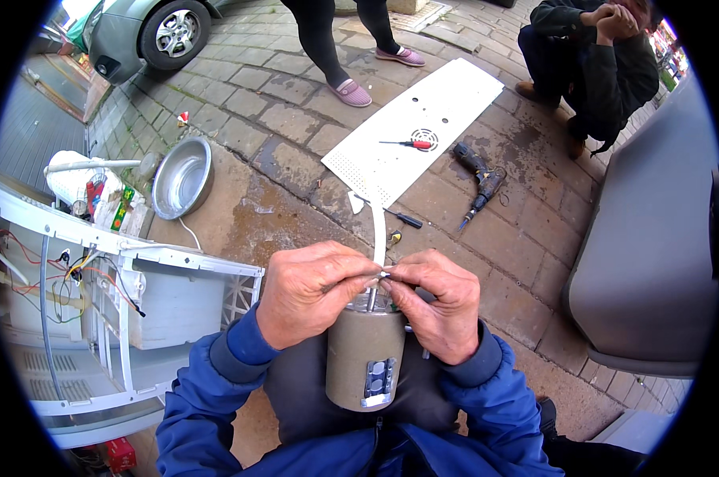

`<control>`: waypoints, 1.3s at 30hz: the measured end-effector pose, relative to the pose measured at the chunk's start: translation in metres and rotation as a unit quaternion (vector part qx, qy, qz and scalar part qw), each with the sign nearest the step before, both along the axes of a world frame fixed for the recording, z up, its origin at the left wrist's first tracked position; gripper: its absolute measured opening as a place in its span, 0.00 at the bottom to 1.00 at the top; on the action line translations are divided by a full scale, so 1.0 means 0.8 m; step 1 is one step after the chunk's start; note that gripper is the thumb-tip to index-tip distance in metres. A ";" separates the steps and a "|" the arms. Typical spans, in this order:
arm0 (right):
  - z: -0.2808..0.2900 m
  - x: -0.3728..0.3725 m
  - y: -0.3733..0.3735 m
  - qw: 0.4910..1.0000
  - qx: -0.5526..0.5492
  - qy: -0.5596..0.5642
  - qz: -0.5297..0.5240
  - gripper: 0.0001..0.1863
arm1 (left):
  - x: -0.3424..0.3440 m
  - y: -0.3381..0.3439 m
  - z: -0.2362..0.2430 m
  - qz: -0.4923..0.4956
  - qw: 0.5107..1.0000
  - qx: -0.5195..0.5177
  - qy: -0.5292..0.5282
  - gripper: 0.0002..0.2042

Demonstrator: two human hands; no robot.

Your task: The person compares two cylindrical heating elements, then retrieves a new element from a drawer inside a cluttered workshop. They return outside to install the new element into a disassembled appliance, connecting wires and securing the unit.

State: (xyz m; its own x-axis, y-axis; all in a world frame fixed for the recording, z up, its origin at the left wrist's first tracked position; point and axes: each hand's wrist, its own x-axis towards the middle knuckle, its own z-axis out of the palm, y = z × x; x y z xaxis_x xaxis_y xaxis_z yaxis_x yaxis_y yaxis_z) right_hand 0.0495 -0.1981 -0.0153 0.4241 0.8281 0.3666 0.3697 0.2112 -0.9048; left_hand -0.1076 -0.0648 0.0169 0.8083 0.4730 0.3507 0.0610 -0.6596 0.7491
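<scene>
My left hand (312, 290) and my right hand (435, 302) meet, thumbs and forefingers closed on a small pale piece (385, 275), too hidden to identify, above a metal rod (371, 300). The rod rises from a grey-brown metal cylinder (358, 342) with a clamp-like bracket on its side, held between my thighs. A white tube (380, 238) stands up just behind my fingertips. Beyond it on the paving are a white panel (439, 95) carrying a red-handled screwdriver (415, 145), a cordless drill (480, 179) and a dark-handled tool (407, 219).
At left are an opened white appliance (172, 306) with loose wires and a steel basin (183, 175). A large grey object (645, 254) flanks me at right. A standing person (327, 48) and a crouching person (590, 63) are ahead; a car (125, 40) is at back left.
</scene>
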 end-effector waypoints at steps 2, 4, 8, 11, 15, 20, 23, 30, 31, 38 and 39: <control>0.000 0.000 0.000 1.000 -0.012 -0.001 0.004 0.10 | 0.000 0.000 0.001 -0.001 1.000 0.012 0.005 0.11; 0.003 0.000 -0.001 1.000 -0.018 -0.024 -0.001 0.10 | 0.001 -0.001 0.002 -0.001 1.000 0.020 0.008 0.11; 0.001 -0.001 0.000 0.998 -0.002 -0.056 -0.005 0.10 | 0.000 -0.002 0.001 0.000 0.999 0.045 0.005 0.12; 0.004 -0.003 -0.006 0.998 -0.021 0.052 -0.001 0.09 | 0.000 -0.002 -0.001 0.000 0.998 0.055 0.001 0.12; 0.009 -0.002 -0.005 0.995 -0.041 0.085 0.008 0.06 | 0.002 -0.003 -0.002 0.004 0.998 0.070 -0.001 0.12; 0.011 -0.008 0.000 0.995 -0.058 0.084 -0.010 0.04 | 0.002 -0.002 -0.003 -0.005 0.997 0.079 -0.005 0.12; 0.011 -0.008 0.000 0.995 -0.048 0.088 -0.016 0.04 | 0.002 -0.004 -0.001 -0.001 0.997 0.082 -0.009 0.12; 0.010 0.001 -0.022 0.948 -0.022 0.314 -0.051 0.03 | -0.002 -0.007 0.003 0.002 0.999 0.048 0.011 0.11; 0.006 0.005 -0.026 0.947 -0.013 0.318 -0.053 0.03 | -0.001 -0.007 0.003 0.001 0.999 0.042 0.013 0.11; -0.005 0.010 -0.037 0.934 -0.029 0.349 -0.065 0.03 | -0.020 -0.008 0.000 0.053 0.993 -0.087 0.058 0.11; -0.006 0.012 -0.038 0.937 -0.043 0.340 -0.066 0.03 | -0.026 -0.008 -0.004 0.083 0.985 -0.135 0.074 0.12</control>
